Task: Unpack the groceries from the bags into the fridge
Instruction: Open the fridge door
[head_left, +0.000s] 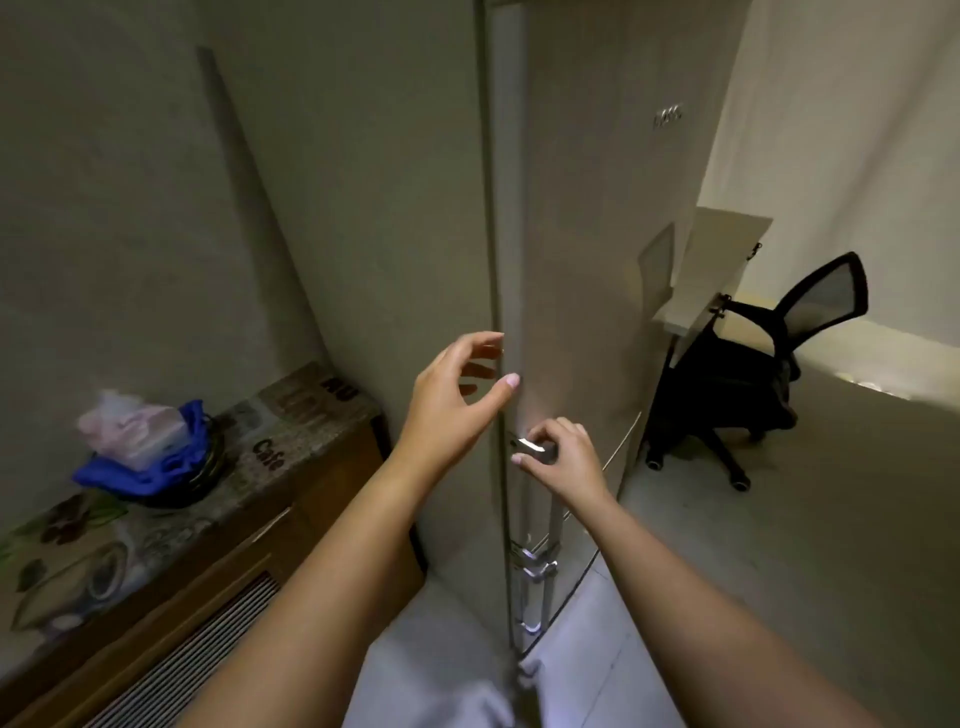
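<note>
A tall pale fridge (587, 249) stands right in front of me with its doors closed. My right hand (563, 457) is wrapped around the top of the chrome door handle (530, 447) at the door's left edge. My left hand (457, 400) hovers open just above it, fingertips at the door's edge and fingers spread. A blue bag (156, 467) with a pinkish plastic bag (130, 428) on top sits on the low cabinet to the left.
A low wooden cabinet (182, 535) with a patterned cloth runs along the left wall. A black office chair (753, 384) and a white desk edge (696, 291) stand to the right of the fridge. Pale floor lies to the right and below.
</note>
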